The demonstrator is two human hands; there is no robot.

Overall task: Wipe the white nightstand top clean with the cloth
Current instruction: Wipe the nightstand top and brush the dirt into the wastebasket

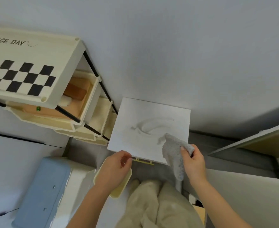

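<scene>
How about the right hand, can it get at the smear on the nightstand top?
Probably yes: the right hand, holding the cloth, is at the near edge of the nightstand top, and nothing stands between it and the smear.

The scene is lit softly and evenly, with a cool grey cast. A small soft shadow is thrown left of the cloth [173,152] onto the nightstand top [135,112], near its front right corner. Fine detail is smeared throughout. Straight edges, as on the shelf unit [28,51], are bowed toward the frame's margins.
</scene>
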